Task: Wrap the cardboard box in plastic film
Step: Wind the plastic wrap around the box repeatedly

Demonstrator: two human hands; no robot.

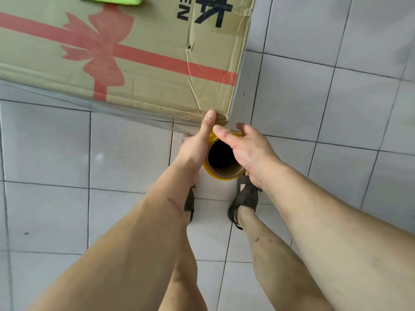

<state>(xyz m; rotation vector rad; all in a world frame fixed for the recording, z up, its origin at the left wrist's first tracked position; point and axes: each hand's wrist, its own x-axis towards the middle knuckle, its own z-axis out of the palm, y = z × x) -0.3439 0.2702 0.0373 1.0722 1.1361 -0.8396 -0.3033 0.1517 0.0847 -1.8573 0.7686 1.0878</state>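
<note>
Head view: both hands' grip clasps film roll [224,159] beside cardboard box [146,63] corner.

Green bundle [112,0], sandals [246,198], tiled floor [336,131]

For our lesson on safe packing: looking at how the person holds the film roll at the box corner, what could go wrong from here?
1. The box corner is already torn and crushed; film pulled tight round it could snag or tear.
2. The roll is held upright between both hands, left hand and right hand; if it slips, it may fall towards the sandalled feet.
</note>
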